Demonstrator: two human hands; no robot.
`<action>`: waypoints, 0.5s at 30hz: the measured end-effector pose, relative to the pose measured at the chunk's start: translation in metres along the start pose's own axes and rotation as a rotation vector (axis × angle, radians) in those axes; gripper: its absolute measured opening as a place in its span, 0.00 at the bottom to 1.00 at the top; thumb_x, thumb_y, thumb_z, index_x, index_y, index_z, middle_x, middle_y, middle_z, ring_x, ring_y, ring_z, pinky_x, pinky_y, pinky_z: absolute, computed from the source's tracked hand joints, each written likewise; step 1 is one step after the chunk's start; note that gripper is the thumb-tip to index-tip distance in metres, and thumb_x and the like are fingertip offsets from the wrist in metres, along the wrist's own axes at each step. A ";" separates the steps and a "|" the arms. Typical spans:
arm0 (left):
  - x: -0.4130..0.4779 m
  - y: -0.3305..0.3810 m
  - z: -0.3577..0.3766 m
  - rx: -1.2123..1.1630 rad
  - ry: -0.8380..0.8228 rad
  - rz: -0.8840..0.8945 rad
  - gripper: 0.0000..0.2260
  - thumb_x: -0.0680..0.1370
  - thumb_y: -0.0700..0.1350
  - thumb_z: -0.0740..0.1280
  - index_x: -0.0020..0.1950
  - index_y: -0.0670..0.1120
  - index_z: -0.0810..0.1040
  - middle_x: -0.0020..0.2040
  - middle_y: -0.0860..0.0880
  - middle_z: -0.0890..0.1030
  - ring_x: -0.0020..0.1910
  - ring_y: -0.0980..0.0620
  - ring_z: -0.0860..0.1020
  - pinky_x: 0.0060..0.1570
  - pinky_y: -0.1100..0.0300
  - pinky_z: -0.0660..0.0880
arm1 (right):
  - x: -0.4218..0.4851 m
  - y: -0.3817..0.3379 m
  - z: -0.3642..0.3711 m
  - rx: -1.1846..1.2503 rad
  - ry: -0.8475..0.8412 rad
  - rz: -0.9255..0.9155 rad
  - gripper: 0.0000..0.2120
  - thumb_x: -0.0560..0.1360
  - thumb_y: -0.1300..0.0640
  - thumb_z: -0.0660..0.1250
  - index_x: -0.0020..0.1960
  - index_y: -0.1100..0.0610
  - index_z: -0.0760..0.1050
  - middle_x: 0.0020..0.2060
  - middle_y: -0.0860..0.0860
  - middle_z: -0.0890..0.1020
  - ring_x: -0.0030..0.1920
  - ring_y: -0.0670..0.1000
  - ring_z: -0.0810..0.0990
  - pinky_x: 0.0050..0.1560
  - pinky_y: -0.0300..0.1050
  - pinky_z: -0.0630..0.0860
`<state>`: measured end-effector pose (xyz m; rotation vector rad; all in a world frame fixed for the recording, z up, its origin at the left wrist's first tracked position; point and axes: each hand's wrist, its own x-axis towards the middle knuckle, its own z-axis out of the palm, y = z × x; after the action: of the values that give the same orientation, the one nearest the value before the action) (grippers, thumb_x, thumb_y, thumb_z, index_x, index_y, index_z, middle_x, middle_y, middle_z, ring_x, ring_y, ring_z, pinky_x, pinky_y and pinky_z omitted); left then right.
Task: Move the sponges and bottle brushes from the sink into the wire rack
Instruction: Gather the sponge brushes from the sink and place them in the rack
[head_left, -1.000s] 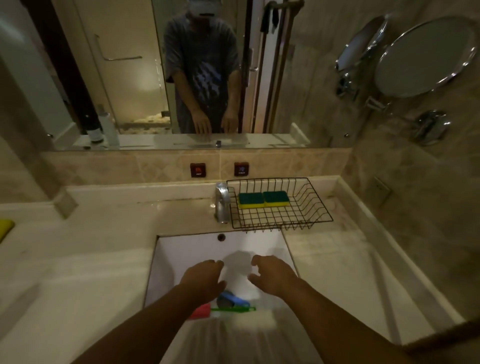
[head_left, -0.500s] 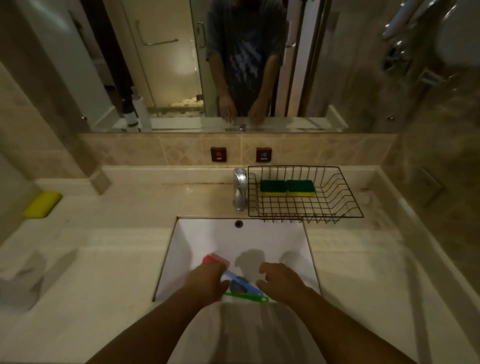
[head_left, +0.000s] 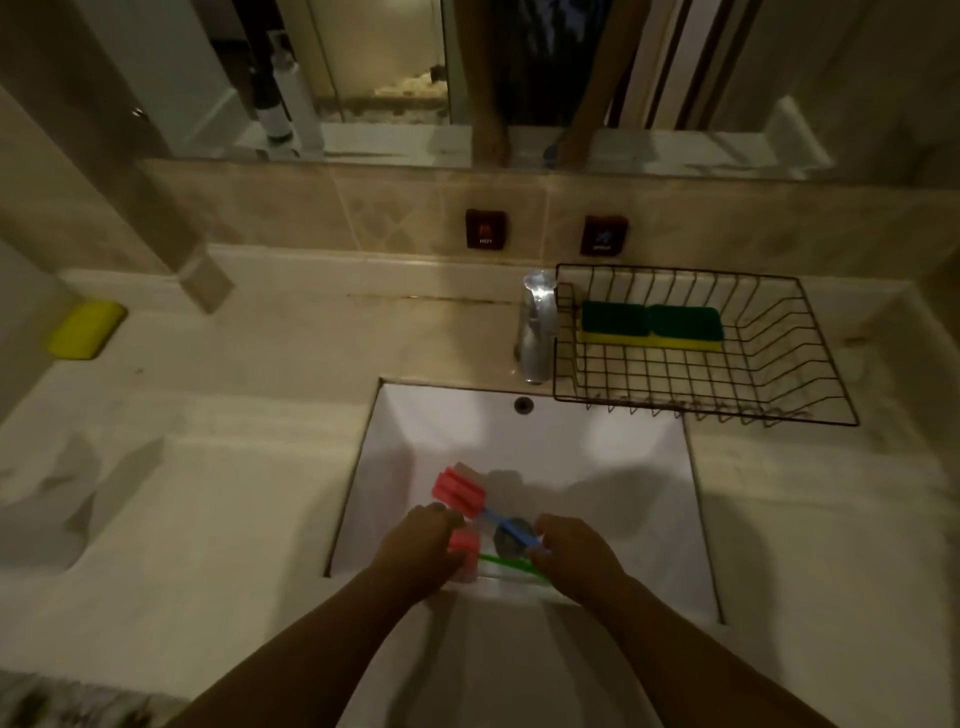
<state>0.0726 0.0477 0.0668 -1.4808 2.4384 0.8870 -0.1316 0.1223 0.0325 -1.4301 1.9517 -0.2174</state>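
Two bottle brushes lie in the white sink (head_left: 519, 447). One has a pink foam head (head_left: 460, 491) and a blue handle (head_left: 514, 527) running across the drain. The other has a pink head (head_left: 464, 552) and a green handle (head_left: 506, 564) near the front wall. My left hand (head_left: 418, 553) curls around the second pink head. My right hand (head_left: 574, 556) pinches the end of the blue handle. The black wire rack (head_left: 779, 384) stands on the counter behind the sink's right side. It holds two green-and-yellow sponges (head_left: 615, 322) (head_left: 685, 326) side by side.
A chrome faucet (head_left: 537, 327) stands right against the rack's left side. A yellow sponge (head_left: 85, 330) lies on the counter at far left. Pale counter runs on both sides of the sink. A mirror fills the wall above the tiled backsplash.
Both hands have dropped lower into the sink and closed on the brushes. The view has tilted downward and shifted, so the sink and rack look larger.
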 end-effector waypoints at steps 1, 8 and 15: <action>0.006 -0.004 0.003 -0.004 -0.019 0.012 0.12 0.74 0.50 0.70 0.57 0.50 0.79 0.57 0.50 0.79 0.53 0.52 0.76 0.51 0.61 0.72 | 0.005 0.001 0.006 0.003 0.000 0.015 0.07 0.72 0.52 0.66 0.49 0.53 0.75 0.46 0.55 0.80 0.47 0.56 0.78 0.40 0.43 0.66; 0.053 -0.034 0.027 -0.085 -0.162 0.140 0.08 0.66 0.43 0.72 0.40 0.51 0.76 0.44 0.49 0.82 0.43 0.46 0.80 0.38 0.59 0.71 | 0.043 0.014 0.038 0.050 0.016 0.103 0.12 0.72 0.54 0.69 0.52 0.58 0.75 0.49 0.58 0.77 0.50 0.59 0.77 0.45 0.49 0.70; 0.083 -0.056 0.048 -0.042 -0.354 0.194 0.13 0.69 0.51 0.71 0.48 0.44 0.78 0.47 0.42 0.82 0.47 0.41 0.79 0.47 0.47 0.77 | 0.062 0.015 0.056 0.114 0.000 0.116 0.11 0.72 0.55 0.71 0.52 0.59 0.79 0.48 0.60 0.78 0.49 0.60 0.77 0.48 0.51 0.73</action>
<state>0.0712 -0.0073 -0.0294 -1.0043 2.3312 1.1340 -0.1177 0.0868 -0.0434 -1.2392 1.9824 -0.2711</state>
